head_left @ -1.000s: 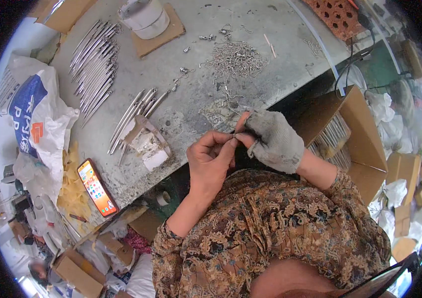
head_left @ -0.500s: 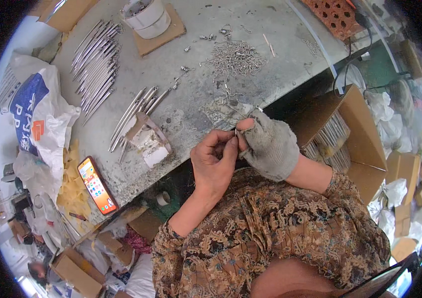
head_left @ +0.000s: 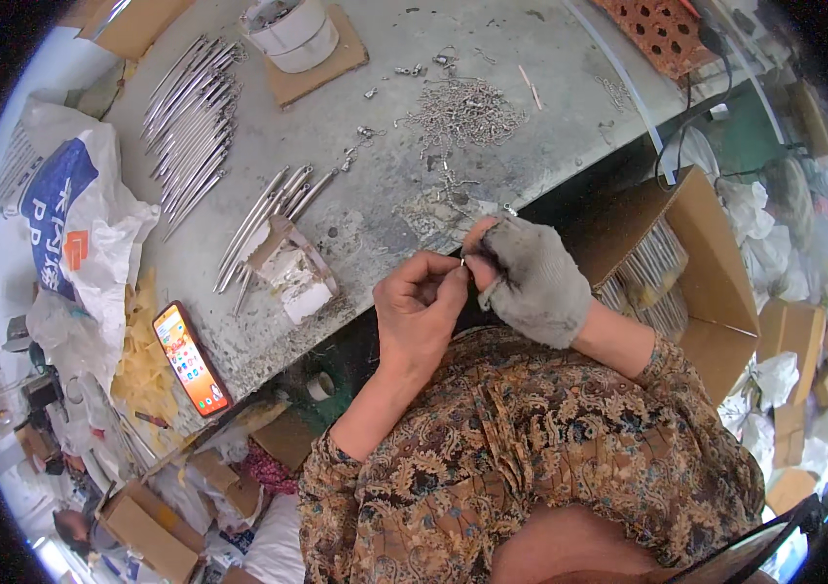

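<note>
At the table's near edge my two hands meet, both closed. My bare left hand (head_left: 418,310) pinches a tiny shiny metal piece (head_left: 463,262) between thumb and forefinger; its exact kind is too small to make out. My right hand (head_left: 533,282), in a grey glove that leaves fingertips bare, is closed at the same piece from the other side. Beyond them lies a tangled heap of fine metal chains (head_left: 467,115). Slim silver metal rods (head_left: 273,219) lie to the left, some propped on a broken white block (head_left: 295,277). A larger row of silver rods (head_left: 190,136) is farther back.
A lit phone (head_left: 190,360) lies on the left table edge beside a white plastic sack (head_left: 88,214). A white round container (head_left: 292,37) stands on a board at the back. An open cardboard box (head_left: 711,282) with bundled rods sits right. A perforated red-brown block (head_left: 655,34) is far right.
Both hands stay together at nearly the same spot. The gloved right hand has turned slightly and its fingers have shifted a little.
</note>
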The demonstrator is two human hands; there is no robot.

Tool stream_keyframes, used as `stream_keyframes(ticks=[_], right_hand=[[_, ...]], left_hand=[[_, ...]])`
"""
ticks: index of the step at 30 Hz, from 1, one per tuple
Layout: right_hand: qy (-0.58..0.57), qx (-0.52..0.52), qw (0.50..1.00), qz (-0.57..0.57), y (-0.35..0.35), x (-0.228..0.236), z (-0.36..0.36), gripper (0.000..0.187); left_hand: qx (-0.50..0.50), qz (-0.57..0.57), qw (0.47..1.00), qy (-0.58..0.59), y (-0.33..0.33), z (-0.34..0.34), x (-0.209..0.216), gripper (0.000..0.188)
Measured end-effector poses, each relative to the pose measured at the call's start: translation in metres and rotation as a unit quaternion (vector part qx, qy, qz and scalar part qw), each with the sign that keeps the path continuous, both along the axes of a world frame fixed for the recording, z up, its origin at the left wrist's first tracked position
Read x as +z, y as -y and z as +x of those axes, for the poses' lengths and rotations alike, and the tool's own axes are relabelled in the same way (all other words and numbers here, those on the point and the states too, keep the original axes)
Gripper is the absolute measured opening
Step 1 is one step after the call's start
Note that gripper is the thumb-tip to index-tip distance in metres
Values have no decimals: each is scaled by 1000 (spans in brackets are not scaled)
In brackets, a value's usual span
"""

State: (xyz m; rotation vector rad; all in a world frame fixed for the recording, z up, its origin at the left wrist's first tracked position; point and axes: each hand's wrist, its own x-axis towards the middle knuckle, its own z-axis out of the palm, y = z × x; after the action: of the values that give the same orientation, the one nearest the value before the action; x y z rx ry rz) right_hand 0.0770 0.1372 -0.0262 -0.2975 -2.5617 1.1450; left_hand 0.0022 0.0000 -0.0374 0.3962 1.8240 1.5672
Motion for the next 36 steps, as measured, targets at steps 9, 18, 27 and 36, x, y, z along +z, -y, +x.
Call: stream_keyframes(ticks=[9, 18, 27, 36], right_hand=[[1, 8, 1000, 3, 5, -11, 7, 11], [32, 1, 988, -149, 0, -5, 11, 14], [-30, -43, 999, -11, 16, -15, 12, 12], [122, -4, 760, -638, -7, -24, 21, 16]], left_hand=[[-27, -35, 996, -72, -10, 2, -2, 10], [-43, -46, 980, -190, -5, 8, -2, 12], [-56, -53, 984, -162, -4, 8, -19, 10], [-120, 63, 990, 42, 6, 3, -27, 13]])
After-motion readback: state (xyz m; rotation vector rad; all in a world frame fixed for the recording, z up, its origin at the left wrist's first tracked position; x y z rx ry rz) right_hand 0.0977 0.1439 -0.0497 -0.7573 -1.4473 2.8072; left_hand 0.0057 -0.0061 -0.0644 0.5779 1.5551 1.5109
